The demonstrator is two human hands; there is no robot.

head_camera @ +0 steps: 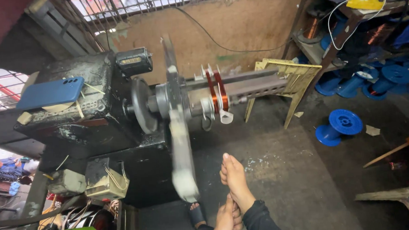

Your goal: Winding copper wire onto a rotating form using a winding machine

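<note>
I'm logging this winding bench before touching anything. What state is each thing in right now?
Winder arm: motion-blurred, spinning.
Copper coils: two bands wound on the former, side by side.
Blue phone: lying flat on the machine, back up.
Blue spool: on its side on the floor; no wire visible on it.
Right hand: fingers extended toward the machine.
Left hand: closed below the right; a held wire cannot be made out.

A blue phone lies atop the black machine housing; blue spools scatter the floor beside a shelf
</note>
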